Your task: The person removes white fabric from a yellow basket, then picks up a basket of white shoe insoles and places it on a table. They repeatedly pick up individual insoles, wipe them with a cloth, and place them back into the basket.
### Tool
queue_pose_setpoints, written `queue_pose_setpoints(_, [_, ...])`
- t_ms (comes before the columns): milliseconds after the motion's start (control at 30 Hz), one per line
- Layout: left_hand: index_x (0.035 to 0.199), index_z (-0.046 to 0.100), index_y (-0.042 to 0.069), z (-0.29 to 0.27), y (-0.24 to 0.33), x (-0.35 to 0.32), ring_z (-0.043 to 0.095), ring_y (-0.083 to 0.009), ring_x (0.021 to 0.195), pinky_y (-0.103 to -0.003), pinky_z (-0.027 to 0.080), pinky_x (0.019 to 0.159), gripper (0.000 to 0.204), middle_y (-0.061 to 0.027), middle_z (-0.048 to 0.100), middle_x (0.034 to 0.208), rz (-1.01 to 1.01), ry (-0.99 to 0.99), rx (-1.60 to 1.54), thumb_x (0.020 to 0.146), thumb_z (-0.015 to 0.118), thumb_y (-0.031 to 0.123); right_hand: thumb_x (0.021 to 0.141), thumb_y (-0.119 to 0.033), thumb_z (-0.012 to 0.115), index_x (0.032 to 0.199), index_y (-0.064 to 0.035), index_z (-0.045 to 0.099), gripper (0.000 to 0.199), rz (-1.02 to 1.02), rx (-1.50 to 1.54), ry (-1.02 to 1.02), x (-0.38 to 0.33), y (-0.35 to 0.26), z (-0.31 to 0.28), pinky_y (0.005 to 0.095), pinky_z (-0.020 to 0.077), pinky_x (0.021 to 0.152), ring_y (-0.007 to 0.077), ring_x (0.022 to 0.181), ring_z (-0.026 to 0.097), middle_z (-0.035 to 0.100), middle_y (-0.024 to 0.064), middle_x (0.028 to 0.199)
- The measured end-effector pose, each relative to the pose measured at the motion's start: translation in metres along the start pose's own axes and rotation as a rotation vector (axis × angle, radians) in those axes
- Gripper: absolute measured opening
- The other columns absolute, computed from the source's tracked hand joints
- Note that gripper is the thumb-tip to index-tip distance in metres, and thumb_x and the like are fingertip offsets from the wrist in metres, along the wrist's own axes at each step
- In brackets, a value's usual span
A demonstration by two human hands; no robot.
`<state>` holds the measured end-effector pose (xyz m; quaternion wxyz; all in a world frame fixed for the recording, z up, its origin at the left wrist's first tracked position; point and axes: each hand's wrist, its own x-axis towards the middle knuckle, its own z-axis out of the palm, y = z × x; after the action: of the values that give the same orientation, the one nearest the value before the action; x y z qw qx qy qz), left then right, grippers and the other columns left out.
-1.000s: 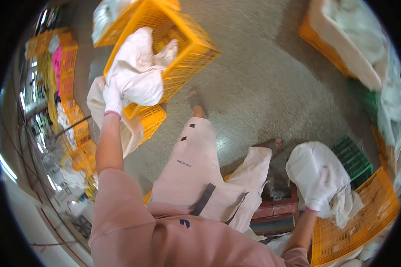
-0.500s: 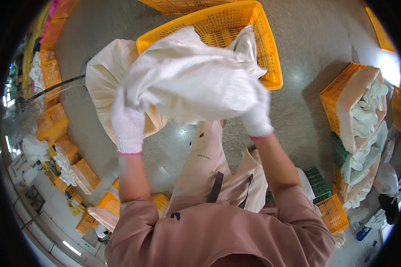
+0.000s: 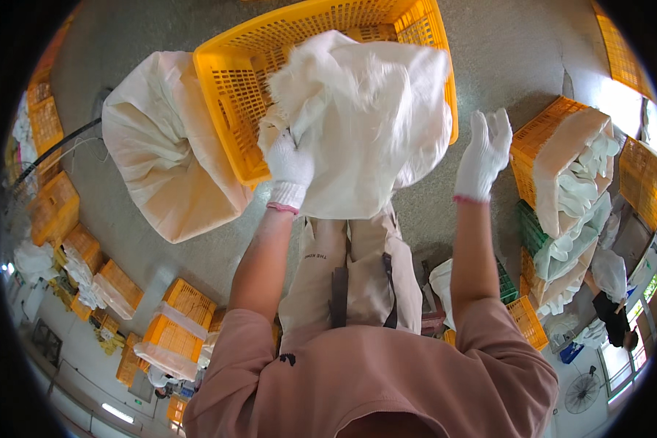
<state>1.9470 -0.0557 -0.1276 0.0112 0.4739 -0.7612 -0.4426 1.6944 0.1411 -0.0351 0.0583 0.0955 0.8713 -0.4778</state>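
A large white cloth sheet (image 3: 369, 131) hangs bunched over the near side of a yellow plastic basket (image 3: 235, 146), and its edges are blurred by motion. In a white knitted glove with a pink cuff, my left hand (image 3: 290, 164) grips the cloth's left edge. My right hand (image 3: 484, 153), gloved the same way, is raised to the right of the cloth, fingers apart and nothing in them. Left of the basket lies a cream cloth (image 3: 164, 146), gathered in folds towards its middle. Much of the basket's inside is hidden behind the white cloth.
On the right stands an orange crate (image 3: 533, 146) with a cloth lining and white flat pieces inside, beside a green crate (image 3: 529, 219). Several orange crates (image 3: 171, 317) line the left. A black cable (image 3: 69, 146) runs at the left, and a person (image 3: 612, 314) is far right.
My right hand has let go of the white cloth and moved right, opening. My left hand has moved right with the cloth, which now hangs lower. The view has shifted slightly.
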Motion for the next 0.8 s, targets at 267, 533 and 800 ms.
queue_pose_setpoints(267, [0.123, 0.064, -0.003, 0.032, 0.054, -0.051, 0.073, -0.0426, 0.095, -0.046, 0.057, 0.083, 0.036, -0.0216, 0.074, 0.105, 0.068, 0.166, 0.084, 0.097, 0.076, 0.019, 0.102, -0.023, 0.077, 0.159, -0.0016, 0.046, 0.069, -0.015, 0.311, -0.783, 0.016, 0.015, 0.147, 0.0415, 0.0544, 0.108, 0.0283, 0.133, 0.062, 0.059, 0.0149, 0.151])
queue_pose_setpoints(533, [0.149, 0.045, -0.005, -0.034, 0.077, 0.009, 0.058, -0.0352, 0.134, -0.047, 0.051, 0.108, 0.084, -0.0215, 0.052, 0.154, 0.153, 0.297, -0.194, 0.087, 0.092, 0.026, 0.099, -0.022, 0.081, 0.13, -0.0004, 0.074, 0.038, -0.132, 0.21, -0.703, 0.083, -0.079, 0.107, 0.0329, 0.0599, 0.084, 0.016, 0.093, 0.073, 0.081, 0.0087, 0.107])
queue_pose_setpoints(800, [0.12, 0.075, 0.009, 0.013, -0.005, 0.296, 0.068, -0.0292, 0.115, -0.042, 0.055, 0.099, 0.036, -0.012, 0.077, 0.119, -0.066, 0.392, -0.248, 0.097, 0.071, 0.037, 0.089, -0.001, 0.082, 0.137, -0.0001, 0.071, 0.05, -0.177, -0.257, -0.74, 0.086, -0.068, -0.034, 0.0324, 0.0555, 0.103, 0.0158, 0.116, 0.07, 0.077, 0.008, 0.121])
